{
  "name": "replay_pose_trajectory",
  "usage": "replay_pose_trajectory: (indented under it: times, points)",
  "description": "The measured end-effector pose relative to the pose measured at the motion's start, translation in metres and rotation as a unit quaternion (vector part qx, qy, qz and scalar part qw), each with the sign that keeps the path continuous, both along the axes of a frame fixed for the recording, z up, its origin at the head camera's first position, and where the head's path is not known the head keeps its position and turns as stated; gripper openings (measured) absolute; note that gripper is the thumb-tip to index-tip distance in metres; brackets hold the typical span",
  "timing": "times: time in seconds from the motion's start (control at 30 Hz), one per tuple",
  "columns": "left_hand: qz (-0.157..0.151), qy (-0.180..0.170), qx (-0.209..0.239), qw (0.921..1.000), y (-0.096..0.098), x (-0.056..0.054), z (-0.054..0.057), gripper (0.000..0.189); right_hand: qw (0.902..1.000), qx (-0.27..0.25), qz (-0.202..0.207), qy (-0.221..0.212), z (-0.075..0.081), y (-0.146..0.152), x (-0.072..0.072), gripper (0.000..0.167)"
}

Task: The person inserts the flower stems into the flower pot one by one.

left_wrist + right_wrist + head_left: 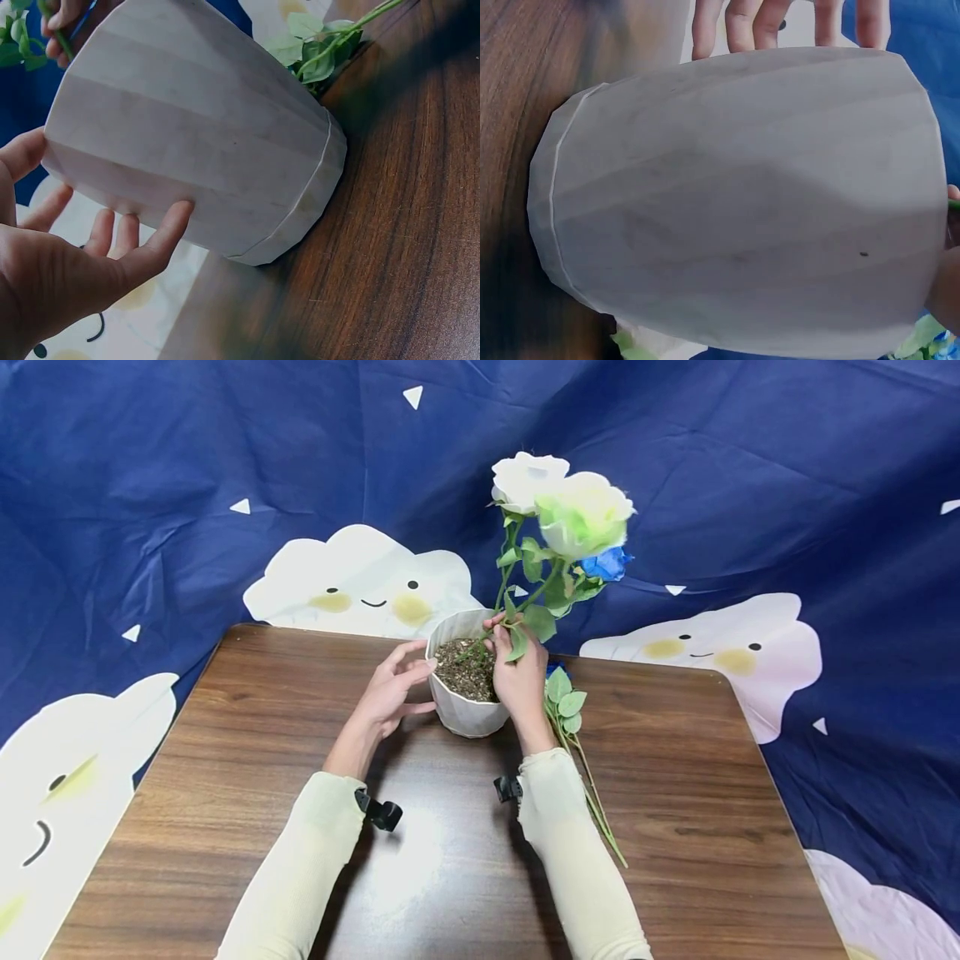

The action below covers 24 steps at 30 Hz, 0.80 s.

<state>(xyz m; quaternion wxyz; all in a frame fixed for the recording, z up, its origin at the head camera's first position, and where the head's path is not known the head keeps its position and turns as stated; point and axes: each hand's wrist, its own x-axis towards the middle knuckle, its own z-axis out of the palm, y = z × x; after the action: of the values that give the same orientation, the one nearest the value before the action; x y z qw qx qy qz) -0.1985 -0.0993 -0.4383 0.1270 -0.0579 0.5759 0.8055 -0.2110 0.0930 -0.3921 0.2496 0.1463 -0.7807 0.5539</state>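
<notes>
A white faceted flower pot (471,717) with brown soil (459,670) stands upright near the table's back edge. My left hand (388,693) spreads its fingers along the pot's left side, fingertips touching the wall. At the right rim, my right hand (522,675) pinches a green stem (58,36), apparently that of a green-tinged white rose (588,514). Behind it rise a white rose (527,478) and a blue rose (606,563). Leaves cover part of my right fingers, and the lower end of the stem is hard to see. The pot (742,202) fills most of the right wrist view.
Right of the pot, leafy flower stems (600,810) lie on the brown wooden table (690,793), with a bit of blue petal (557,670) at their far end. A dark blue cloth (187,452) with smiling clouds hangs behind the table.
</notes>
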Motion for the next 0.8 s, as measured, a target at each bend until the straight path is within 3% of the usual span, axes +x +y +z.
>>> replay_pose_trajectory:
  times: [0.17,0.3,0.53,0.67,0.8]
  points:
    - [-0.002,0.001,0.000,1.0000,0.000,0.000,0.000,0.052,0.9963,0.083,0.008,0.018,0.003,-0.002,-0.009,0.019]
    - [-0.002,0.002,0.000,1.0000,0.000,0.000,-0.001,0.052,0.9969,0.060,0.050,-0.012,0.007,-0.005,-0.015,0.017]
    - [-0.001,0.002,-0.002,1.0000,0.000,0.000,0.000,0.053,0.9901,-0.036,0.109,-0.080,0.011,-0.013,-0.026,0.017]
    - [0.001,0.000,-0.004,1.0000,0.000,0.000,0.000,0.053,0.9848,-0.065,0.125,-0.101,0.010,-0.018,-0.031,0.020]
    - [0.003,-0.001,0.000,1.0000,0.001,0.001,0.001,0.052,0.9852,-0.059,0.125,-0.102,0.011,-0.022,-0.033,0.021]
